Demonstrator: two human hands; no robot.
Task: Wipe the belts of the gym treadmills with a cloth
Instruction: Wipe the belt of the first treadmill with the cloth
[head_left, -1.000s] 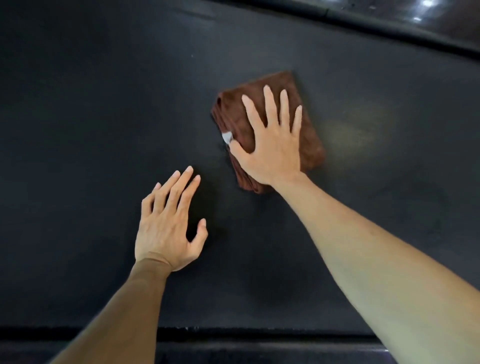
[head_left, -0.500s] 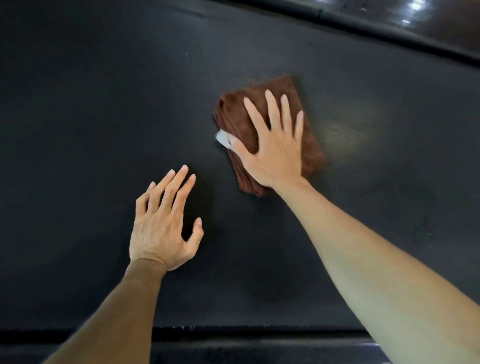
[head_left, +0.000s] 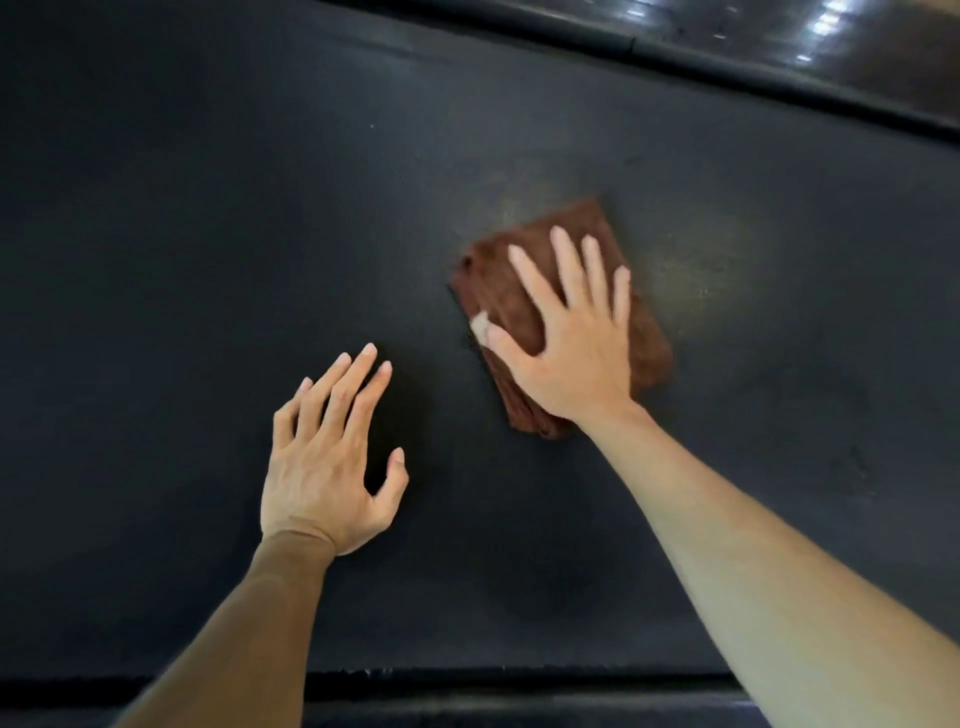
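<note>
A folded brown cloth (head_left: 649, 343) with a small white tag lies flat on the black treadmill belt (head_left: 208, 260), right of centre. My right hand (head_left: 571, 348) presses down on it with straight, spread fingers and covers most of it. My left hand (head_left: 332, 462) rests on the bare belt below and left of the cloth, fingers straight, holding nothing. A faint lighter patch shows on the belt to the right of the cloth.
A dark side rail (head_left: 675, 52) runs along the belt's far edge, with shiny floor (head_left: 857, 41) beyond it. The near rail (head_left: 519, 696) crosses the bottom of the view.
My right hand has drawn the cloth a little nearer to me along the belt. My left hand has stayed almost in place.
</note>
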